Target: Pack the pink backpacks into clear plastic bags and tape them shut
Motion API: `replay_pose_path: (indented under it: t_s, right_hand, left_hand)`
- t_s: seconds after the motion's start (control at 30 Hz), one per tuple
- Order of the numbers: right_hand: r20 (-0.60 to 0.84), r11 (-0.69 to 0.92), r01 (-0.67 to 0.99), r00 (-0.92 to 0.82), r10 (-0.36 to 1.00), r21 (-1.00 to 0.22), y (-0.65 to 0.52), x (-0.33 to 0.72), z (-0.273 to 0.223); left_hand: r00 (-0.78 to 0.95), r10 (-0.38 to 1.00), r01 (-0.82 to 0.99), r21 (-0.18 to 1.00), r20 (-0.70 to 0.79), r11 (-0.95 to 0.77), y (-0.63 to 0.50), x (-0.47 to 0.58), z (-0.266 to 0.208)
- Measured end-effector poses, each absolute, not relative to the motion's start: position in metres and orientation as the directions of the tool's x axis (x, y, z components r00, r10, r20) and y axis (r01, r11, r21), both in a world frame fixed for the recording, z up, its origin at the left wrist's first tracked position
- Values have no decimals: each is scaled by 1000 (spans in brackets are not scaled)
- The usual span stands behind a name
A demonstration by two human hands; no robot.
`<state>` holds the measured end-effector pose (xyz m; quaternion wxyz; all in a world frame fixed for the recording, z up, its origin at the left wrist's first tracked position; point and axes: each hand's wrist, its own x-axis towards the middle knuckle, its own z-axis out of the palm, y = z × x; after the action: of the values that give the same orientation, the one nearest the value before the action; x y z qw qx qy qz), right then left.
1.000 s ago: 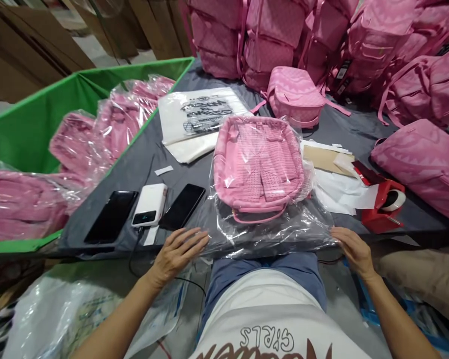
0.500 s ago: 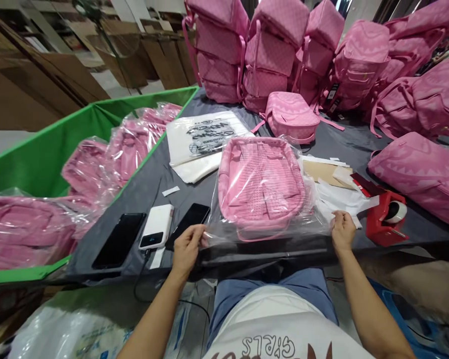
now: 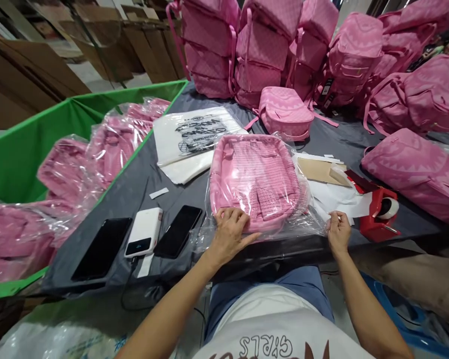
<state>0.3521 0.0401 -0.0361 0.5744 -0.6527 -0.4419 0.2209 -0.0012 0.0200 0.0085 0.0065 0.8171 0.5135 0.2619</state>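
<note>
A pink backpack [image 3: 256, 174] lies flat on the dark-covered table in front of me, inside a clear plastic bag [image 3: 310, 219]. My left hand [image 3: 230, 229] rests on the backpack's lower left corner through the plastic, its fingers spread and the thumb out to the right. At the lower right, my right hand [image 3: 338, 229] pinches the edge of the clear bag. Just beyond that hand are crumpled white paper [image 3: 322, 197] and a red tape dispenser [image 3: 377, 214] with a roll of tape.
Left of the table, a green-walled bin [image 3: 18, 159] holds several bagged pink backpacks. Two dark phones [image 3: 103, 247] and a white power bank [image 3: 145, 232] lie front left. Printed white bags [image 3: 198, 132] sit behind them. Stacked pink backpacks [image 3: 264, 45] line the back.
My left hand has let go of the bag's left corner and moved right onto the backpack. My right hand stays at the bag's edge. The view has shifted slightly.
</note>
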Motion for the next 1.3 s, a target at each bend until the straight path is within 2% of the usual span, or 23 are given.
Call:
replay_pose_path:
  t_s: [0.2, 0.37, 0.43, 0.53, 0.63, 0.77, 0.87, 0.93, 1.03, 1.13, 1.3]
  right_hand:
    - [230, 79, 290, 536, 812, -954, 40, 350, -36]
    - [215, 109, 229, 514, 830, -967, 40, 352, -35]
    - [177, 82, 200, 515, 839, -976, 44, 354, -37]
    - [86, 1, 163, 512, 855, -987, 55, 354, -40]
    - [77, -40, 220, 497, 864, -975, 58, 356, -39]
    - [229, -34, 452, 514, 827, -891, 35, 388, -26]
    - [434, -83, 665, 571, 697, -742, 7, 439, -10]
    - [487, -192, 697, 645, 588, -691, -9, 475, 2]
    - [356, -312, 548, 789, 500, -776, -23, 511, 16]
    - [210, -358, 418, 843, 495, -835, -20, 525, 17]
    - [138, -382, 357, 859, 493, -852, 1, 524, 5]
  left_hand:
    - [371, 879, 740, 476, 300, -475, 21, -17, 4]
    - [362, 868, 719, 491, 341, -492, 34, -22, 8]
    - [322, 900, 680, 591, 293, -435, 44, -22, 10]
    - [292, 951, 538, 806, 97, -248, 56, -21, 11]
    - [314, 949, 426, 897, -26, -116, 61, -20, 9]
    - [270, 962, 361, 931, -44, -59, 60, -22, 6]
    - [244, 969, 346, 937, -48, -41, 58, -22, 6]
    - [243, 969, 349, 936, -49, -40, 56, -21, 9]
    - [252, 966, 381, 924, -61, -41, 54, -20, 14]
    - [253, 965, 419, 907, -72, -42, 55, -21, 17]
    - [235, 969, 462, 885, -72, -46, 57, -21, 15]
